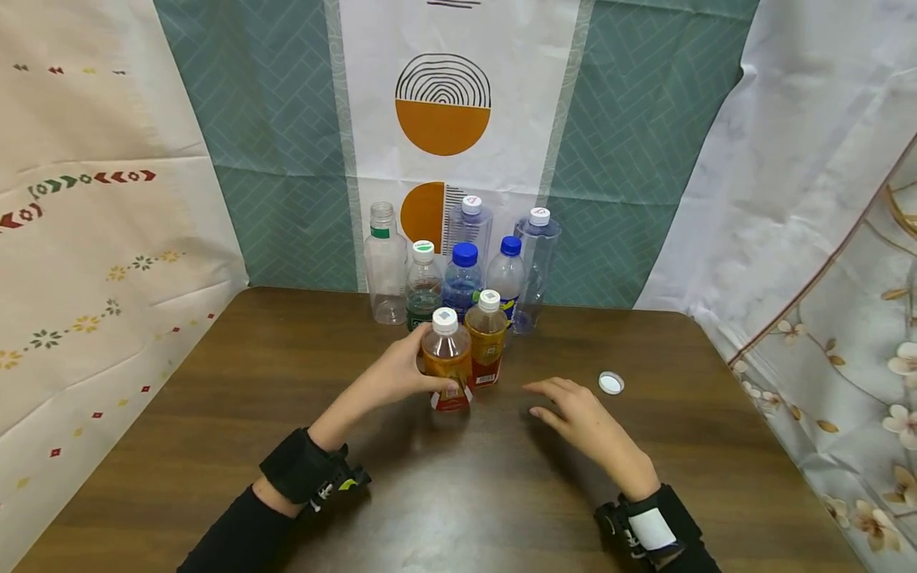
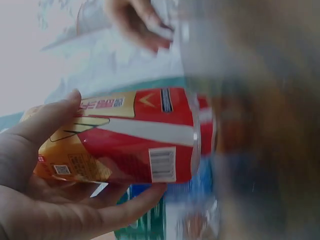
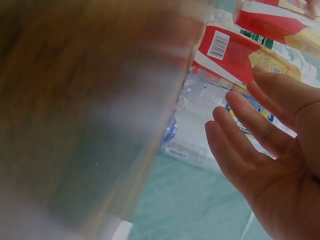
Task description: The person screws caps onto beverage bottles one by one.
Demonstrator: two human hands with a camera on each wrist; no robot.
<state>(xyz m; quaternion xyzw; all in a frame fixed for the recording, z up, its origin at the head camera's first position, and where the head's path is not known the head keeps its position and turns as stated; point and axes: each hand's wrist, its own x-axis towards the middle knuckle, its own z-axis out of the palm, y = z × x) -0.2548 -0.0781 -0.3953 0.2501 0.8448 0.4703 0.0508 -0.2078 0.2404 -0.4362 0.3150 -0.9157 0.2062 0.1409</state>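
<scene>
My left hand (image 1: 392, 371) grips a plastic drink bottle (image 1: 447, 360) with a white cap and a red and gold label. Thumb and fingers lie on opposite sides of the bottle (image 2: 135, 142) in the left wrist view. Right beside it stands a similar bottle (image 1: 487, 342), also white-capped. Over the table on the right, my right hand (image 1: 583, 420) holds nothing, its fingers relaxed and pointing toward the bottles. In the right wrist view this hand (image 3: 270, 165) shows its palm and loosely spread fingers. A loose white cap (image 1: 611, 383) lies on the table just past the right hand.
Behind the two bottles stand a capless clear bottle (image 1: 387, 278), a green-labelled bottle (image 1: 424, 286), two blue-capped bottles (image 1: 462, 282) (image 1: 505, 274) and two tall clear ones (image 1: 470, 227) (image 1: 537, 263). Patterned cloth (image 1: 286, 159) hangs along the back edge of the wooden table (image 1: 286, 358).
</scene>
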